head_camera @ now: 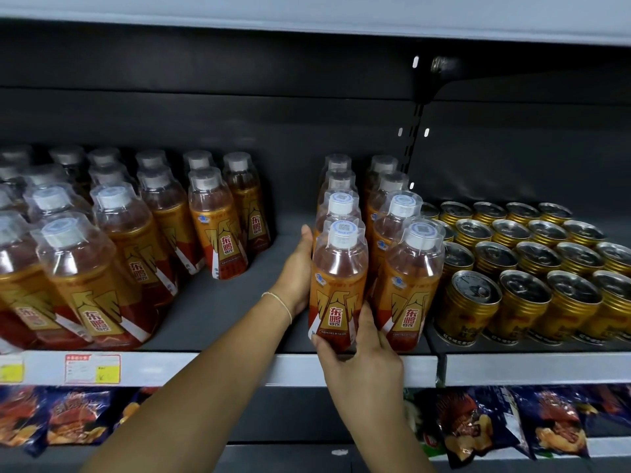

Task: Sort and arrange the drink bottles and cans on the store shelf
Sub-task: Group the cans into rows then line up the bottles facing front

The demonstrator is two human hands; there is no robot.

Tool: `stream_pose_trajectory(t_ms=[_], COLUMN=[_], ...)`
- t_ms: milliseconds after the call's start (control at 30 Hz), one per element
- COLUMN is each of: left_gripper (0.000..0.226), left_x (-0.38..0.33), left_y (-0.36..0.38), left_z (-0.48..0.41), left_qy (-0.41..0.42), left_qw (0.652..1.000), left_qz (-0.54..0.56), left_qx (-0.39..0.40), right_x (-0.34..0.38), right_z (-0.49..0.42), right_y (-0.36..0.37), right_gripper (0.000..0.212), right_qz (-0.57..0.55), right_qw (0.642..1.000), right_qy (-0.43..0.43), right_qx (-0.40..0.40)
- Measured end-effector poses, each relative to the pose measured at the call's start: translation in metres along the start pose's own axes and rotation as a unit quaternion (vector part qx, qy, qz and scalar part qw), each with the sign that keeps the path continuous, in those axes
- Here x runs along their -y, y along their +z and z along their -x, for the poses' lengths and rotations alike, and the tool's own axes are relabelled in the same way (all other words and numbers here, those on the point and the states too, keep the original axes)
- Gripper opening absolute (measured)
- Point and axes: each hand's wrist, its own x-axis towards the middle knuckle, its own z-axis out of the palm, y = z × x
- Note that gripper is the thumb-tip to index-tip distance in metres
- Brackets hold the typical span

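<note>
The front bottle (338, 288) stands at the shelf's (205, 368) front edge, right of middle, heading a row that runs toward the back wall. Its orange-and-red label shows gold wings and the red characters 东鹏特饮; the white cap sits under a clear overcap.

The right grip (362, 363) holds this bottle low down, thumb across the label's foot and fingers reaching into the gap beside the neighbouring row (406, 285), which carries the same label. The left grip (297, 271) lies against the bottle's left side, thumb pointing up. Its fingers are hidden behind the bottle, so I cannot tell whether they close round it. A thin bracelet (280, 303) circles that wrist.

A bare strip of shelf parts these two rows from the big block of 东鹏特饮 bottles (102, 268) at the left end. Gold cans (526, 302) fill the right end, just beside the second row; their print is too blurred to read.

On the front edge strip sit a red-framed price tag (93, 368) and a yellow tag (12, 368), writing illegible. Snack bags (471, 425) lie on the shelf below.
</note>
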Motion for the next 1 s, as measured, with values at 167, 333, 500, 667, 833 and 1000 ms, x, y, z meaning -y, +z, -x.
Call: stream_pose_trajectory(t_ms=[167, 333, 500, 667, 833, 1000], left_gripper=[0.072, 0.075, 0.057, 0.080, 0.080, 0.091], left_x=[0.002, 0.002, 0.006, 0.016, 0.027, 0.029], left_y=[0.003, 0.014, 0.012, -0.004, -0.019, -0.013], left_z=[-0.003, 0.002, 0.012, 0.054, 0.101, 0.105], left_qy=[0.005, 0.022, 0.039, 0.150, 0.254, 0.228], left_qw=[0.999, 0.998, 0.999, 0.966, 0.858, 0.818], left_qz=[0.042, 0.059, 0.008, -0.208, -0.446, -0.528], left_qx=[0.016, 0.016, -0.016, -0.047, 0.036, -0.012], right_x=[-0.001, -0.005, -0.005, -0.008, -0.022, -0.046], right_z=[0.000, 0.001, 0.001, 0.002, 0.005, -0.006], right_y=[0.001, 0.000, -0.001, -0.005, -0.018, -0.036], right_gripper=[0.088, 0.087, 0.087, 0.076, 0.033, 0.025], right_qz=[0.002, 0.004, 0.025, 0.023, -0.064, -0.040], right_qw=[1.000, 1.000, 0.999, 0.995, 0.986, 0.986], right_qy=[-0.006, -0.010, -0.032, -0.067, -0.091, -0.052], right_qx=[-0.005, -0.011, -0.029, -0.071, -0.125, -0.151])
